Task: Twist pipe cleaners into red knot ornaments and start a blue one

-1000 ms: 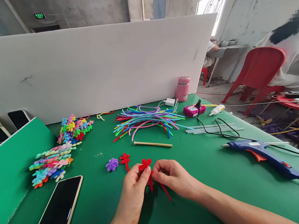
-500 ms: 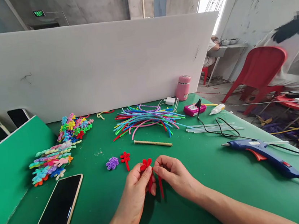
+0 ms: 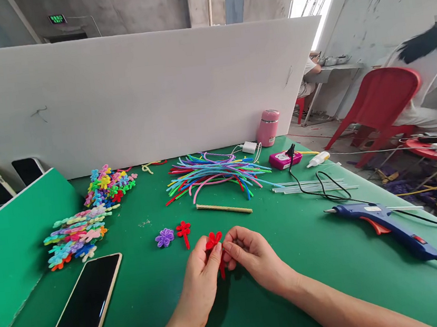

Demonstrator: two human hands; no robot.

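Between thumb and fingers, my left hand [image 3: 200, 272] pinches a red pipe-cleaner flower [image 3: 213, 240], its petals up and a red stem end hanging below. My right hand [image 3: 251, 255] is closed at the flower's right side, thumb against fingertips; the bit of pipe cleaner there is mostly hidden by the fingers. Just beyond the left hand, a finished-looking red flower with a stem [image 3: 184, 234] lies flat beside a purple pipe-cleaner flower [image 3: 164, 238]. Farther back is a thin tan stick [image 3: 224, 208], in front of a heap of coloured pipe cleaners [image 3: 215, 172].
Piled flowers [image 3: 78, 234] and a phone [image 3: 79, 313] lie left. On the right are a blue glue gun [image 3: 385, 225] with its cord, clear glue sticks [image 3: 312, 186], a white bottle [image 3: 318, 159], a magenta box [image 3: 285, 160] and a pink flask [image 3: 268, 128]. A person sits beyond.
The red strand that hung below my right hand no longer shows there. A red stem now hangs lower between the hands. Both hands stay nearly in place.
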